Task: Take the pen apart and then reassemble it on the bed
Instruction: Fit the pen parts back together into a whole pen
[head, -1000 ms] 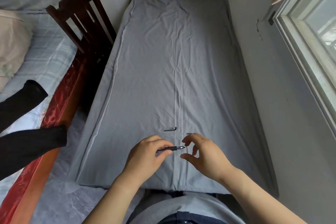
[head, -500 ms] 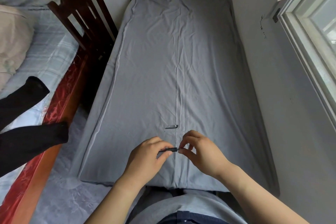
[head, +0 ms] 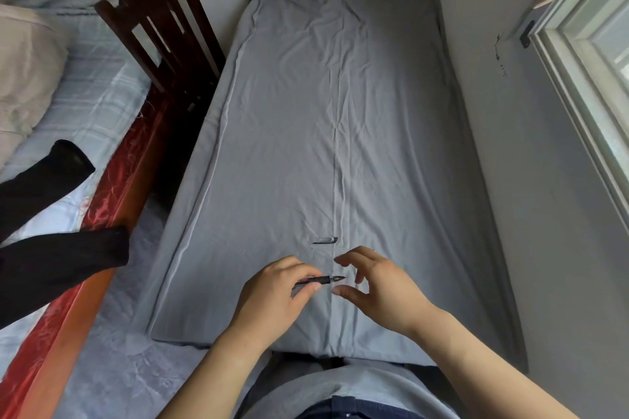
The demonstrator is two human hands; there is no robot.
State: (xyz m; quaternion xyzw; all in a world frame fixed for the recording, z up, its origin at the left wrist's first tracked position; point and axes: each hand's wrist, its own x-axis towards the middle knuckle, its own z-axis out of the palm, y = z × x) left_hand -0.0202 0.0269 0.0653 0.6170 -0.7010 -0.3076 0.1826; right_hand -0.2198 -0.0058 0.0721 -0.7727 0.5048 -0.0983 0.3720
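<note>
My left hand (head: 275, 296) pinches a dark pen body (head: 321, 280) just above the near end of the grey bed sheet (head: 340, 112), its pointed tip facing right. My right hand (head: 381, 286) hovers just right of the tip, fingers apart and curled, holding nothing that I can see. A small dark pen cap with a clip (head: 325, 240) lies on the sheet a little beyond the hands. A thin pale piece (head: 323, 249) lies just in front of the cap.
A dark wooden chair (head: 163, 31) stands at the bed's left side. Further left is a red-framed bed (head: 112, 214) with black cloth (head: 51, 248) and a pillow (head: 23, 71). A wall (head: 510, 180) and window frame (head: 585, 61) close the right side.
Half a second ago my right hand's fingers were pinched on the pen tip. Now they have let go and spread, and the tip shows again.
</note>
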